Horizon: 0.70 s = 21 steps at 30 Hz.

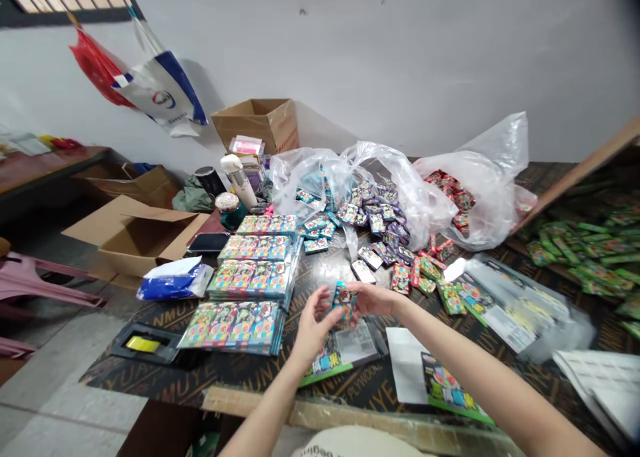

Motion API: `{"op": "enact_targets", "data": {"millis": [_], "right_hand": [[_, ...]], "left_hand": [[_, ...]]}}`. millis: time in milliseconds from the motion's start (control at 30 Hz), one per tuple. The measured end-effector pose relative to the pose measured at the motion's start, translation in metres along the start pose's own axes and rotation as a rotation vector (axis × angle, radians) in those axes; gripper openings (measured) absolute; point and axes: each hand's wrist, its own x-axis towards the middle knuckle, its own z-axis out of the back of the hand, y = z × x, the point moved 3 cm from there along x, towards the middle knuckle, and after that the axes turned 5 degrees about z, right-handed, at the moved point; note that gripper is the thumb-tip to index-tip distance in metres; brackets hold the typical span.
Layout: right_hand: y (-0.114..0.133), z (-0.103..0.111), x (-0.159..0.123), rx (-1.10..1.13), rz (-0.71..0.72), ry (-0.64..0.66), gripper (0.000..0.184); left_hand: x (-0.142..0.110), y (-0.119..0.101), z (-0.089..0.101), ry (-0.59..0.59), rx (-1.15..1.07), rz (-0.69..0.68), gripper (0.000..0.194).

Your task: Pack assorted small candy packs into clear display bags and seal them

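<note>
A small blue printed box (344,295) is held up over the table between my two hands. My left hand (316,320) has its thumb against the box's lower left, its fingers curled beside it. My right hand (373,299) grips the box from the right; some of its fingers are hidden behind it. Below them lies a clear printed packet (357,342) with a green edge, partly covered by my left hand. To the left are stacks of filled flat packs (233,325). Loose purple boxes (377,220), blue boxes (316,245) and red boxes (401,278) lie beyond my hands.
Clear plastic bags (420,197) stand along the wall. Green boxes (590,250) are heaped at the right, beside clear sleeves (530,310). A phone (209,243), a blue-white packet (175,280) and a black tray (145,343) sit left; an open carton (145,240) stands behind them.
</note>
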Motion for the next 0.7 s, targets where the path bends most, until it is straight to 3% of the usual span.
{"op": "enact_targets", "data": {"millis": [67, 133, 200, 233, 267, 333, 433, 567, 700], "right_hand": [[0.005, -0.019, -0.026, 0.266, -0.063, 0.092, 0.077], [0.012, -0.023, -0.047, 0.268, -0.095, -0.096, 0.074], [0.024, -0.019, -0.067, 0.062, -0.006, -0.421, 0.069], [0.032, -0.018, -0.077, -0.083, 0.065, -0.544, 0.077], [0.040, -0.019, -0.085, -0.225, 0.135, -0.608, 0.085], [0.050, -0.025, -0.096, -0.430, 0.229, -0.594, 0.085], [0.052, -0.032, -0.108, -0.519, 0.291, -0.537, 0.074], [0.033, -0.027, -0.125, -0.516, 0.289, -0.650, 0.077], [0.000, -0.018, -0.136, -0.574, 0.181, -0.749, 0.077]], "left_hand": [[0.004, -0.006, -0.009, 0.067, -0.122, 0.051, 0.029], [0.004, -0.007, -0.019, 0.071, -0.231, 0.137, 0.031], [0.001, -0.005, -0.030, 0.055, -0.342, 0.238, 0.033], [-0.001, -0.004, -0.035, 0.062, -0.383, 0.277, 0.034], [-0.003, -0.004, -0.041, 0.076, -0.395, 0.295, 0.034], [-0.007, -0.004, -0.049, 0.116, -0.355, 0.285, 0.035], [-0.011, -0.006, -0.056, 0.183, -0.232, 0.224, 0.036], [-0.015, -0.002, -0.048, 0.209, -0.050, 0.109, 0.039], [-0.022, 0.011, -0.043, 0.258, 0.613, -0.198, 0.091]]}}
